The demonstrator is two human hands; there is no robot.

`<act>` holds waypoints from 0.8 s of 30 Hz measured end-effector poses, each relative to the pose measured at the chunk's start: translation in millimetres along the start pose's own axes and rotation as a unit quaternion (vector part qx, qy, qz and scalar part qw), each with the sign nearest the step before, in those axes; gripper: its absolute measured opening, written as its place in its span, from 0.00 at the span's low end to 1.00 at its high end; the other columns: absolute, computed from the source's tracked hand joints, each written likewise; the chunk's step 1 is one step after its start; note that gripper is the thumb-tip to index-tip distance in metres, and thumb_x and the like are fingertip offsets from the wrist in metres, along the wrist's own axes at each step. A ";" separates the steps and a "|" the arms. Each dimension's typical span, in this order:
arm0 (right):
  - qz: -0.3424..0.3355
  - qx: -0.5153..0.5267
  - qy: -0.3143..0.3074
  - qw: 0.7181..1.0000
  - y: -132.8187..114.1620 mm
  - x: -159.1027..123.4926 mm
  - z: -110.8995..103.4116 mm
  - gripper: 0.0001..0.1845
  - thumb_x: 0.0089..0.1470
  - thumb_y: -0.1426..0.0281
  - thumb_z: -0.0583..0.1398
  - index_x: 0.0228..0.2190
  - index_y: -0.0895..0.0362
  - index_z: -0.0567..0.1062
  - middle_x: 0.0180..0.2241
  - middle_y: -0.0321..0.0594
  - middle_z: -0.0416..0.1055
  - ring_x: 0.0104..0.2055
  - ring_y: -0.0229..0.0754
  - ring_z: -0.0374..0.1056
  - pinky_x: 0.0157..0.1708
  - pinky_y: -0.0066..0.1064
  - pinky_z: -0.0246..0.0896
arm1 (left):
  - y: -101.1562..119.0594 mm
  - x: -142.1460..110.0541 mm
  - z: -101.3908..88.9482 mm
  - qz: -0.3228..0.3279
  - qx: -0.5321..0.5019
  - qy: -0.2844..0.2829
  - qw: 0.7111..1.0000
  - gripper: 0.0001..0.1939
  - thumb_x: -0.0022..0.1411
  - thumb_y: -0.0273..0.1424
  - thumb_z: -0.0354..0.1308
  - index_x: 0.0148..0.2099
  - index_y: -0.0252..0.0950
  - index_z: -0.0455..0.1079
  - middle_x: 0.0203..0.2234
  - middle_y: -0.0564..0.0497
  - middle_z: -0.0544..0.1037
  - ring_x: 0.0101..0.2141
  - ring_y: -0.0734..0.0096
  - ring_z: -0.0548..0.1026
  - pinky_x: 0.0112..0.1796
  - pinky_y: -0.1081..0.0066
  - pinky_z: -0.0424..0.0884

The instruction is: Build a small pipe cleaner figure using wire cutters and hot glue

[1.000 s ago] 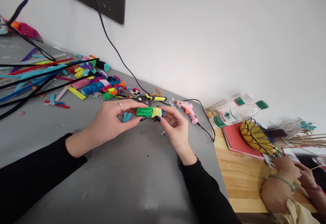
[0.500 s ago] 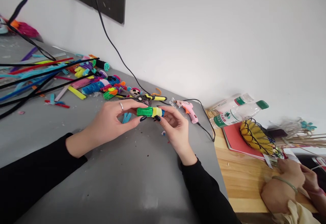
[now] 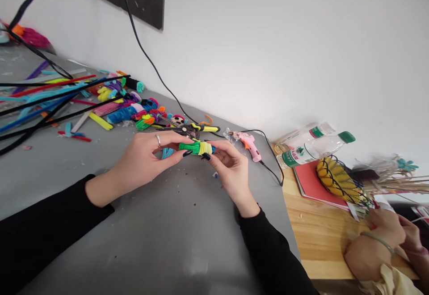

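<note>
Between my two hands is a small pipe-cleaner roll (image 3: 189,147), fuzzy green on the left, wrapped in yellow further right, with a blue end. My left hand (image 3: 152,152) pinches the green part between thumb and fingers. The yellow and blue end sits in the thumb and fingers of my right hand (image 3: 231,163), which partly hides it. Just behind the roll lie yellow-and-black pliers (image 3: 206,128). Short light-blue pipe-cleaner pieces (image 3: 166,153) show under my left hand. A pink glue gun (image 3: 250,145) rests beyond my right hand.
Colourful pipe-cleaner figures (image 3: 127,111) and loose pipe cleaners (image 3: 43,96) cover the back left of the grey table (image 3: 167,241). A black cord (image 3: 150,65) runs down the wall. On the wooden table at right are plastic bottles (image 3: 301,154), a yellow netted bundle (image 3: 337,181) and another person's hands (image 3: 385,228).
The roll has turned and tilted slightly in my fingers, its right end a little lower; both hands keep their grip. The other person's hands have shifted slightly to the right.
</note>
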State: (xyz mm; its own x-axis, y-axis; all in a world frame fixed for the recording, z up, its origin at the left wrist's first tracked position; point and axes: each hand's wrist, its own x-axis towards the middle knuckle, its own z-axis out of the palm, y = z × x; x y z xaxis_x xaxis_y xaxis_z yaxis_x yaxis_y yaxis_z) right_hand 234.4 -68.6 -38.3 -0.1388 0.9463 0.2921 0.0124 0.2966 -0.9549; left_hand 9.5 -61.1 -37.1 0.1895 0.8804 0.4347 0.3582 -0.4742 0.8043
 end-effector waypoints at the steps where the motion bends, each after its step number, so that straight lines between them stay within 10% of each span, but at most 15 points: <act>1: 0.000 -0.002 -0.001 1.000 0.0 0.0 -0.2 0.13 0.57 0.60 0.72 0.43 0.50 0.85 0.43 0.41 0.79 0.44 0.42 0.76 0.46 0.36 0.78 | -0.2 -0.1 0.2 0.001 0.000 0.000 1.000 0.12 0.64 0.36 0.61 0.46 0.47 0.84 0.42 0.53 0.89 0.37 0.60 0.85 0.28 0.68 0.78; 14: 0.041 0.067 -0.009 0.997 3.2 1.7 -5.5 0.19 0.57 0.58 0.73 0.49 0.47 0.83 0.47 0.39 0.81 0.44 0.41 0.78 0.46 0.33 0.78 | 7.9 1.3 0.0 -0.054 -0.050 0.010 0.997 0.12 0.64 0.36 0.61 0.45 0.43 0.83 0.44 0.49 0.88 0.40 0.59 0.86 0.40 0.67 0.83; 24: 0.018 0.079 0.025 0.996 8.7 5.3 -10.1 0.12 0.52 0.58 0.76 0.35 0.50 0.85 0.38 0.38 0.80 0.35 0.38 0.75 0.35 0.32 0.79 | 7.8 2.2 -0.8 -0.047 -0.056 0.011 0.997 0.11 0.64 0.39 0.63 0.44 0.43 0.84 0.43 0.49 0.89 0.42 0.58 0.86 0.43 0.65 0.84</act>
State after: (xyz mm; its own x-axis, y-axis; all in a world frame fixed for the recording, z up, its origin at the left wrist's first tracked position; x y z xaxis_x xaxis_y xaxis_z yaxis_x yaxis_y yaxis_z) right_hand 243.8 -59.7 -44.5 -0.0914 0.9626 0.2552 -0.1400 0.2413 -0.9603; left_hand 12.0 -62.8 -29.6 0.1396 0.9214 0.3627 0.2696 -0.3878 0.8815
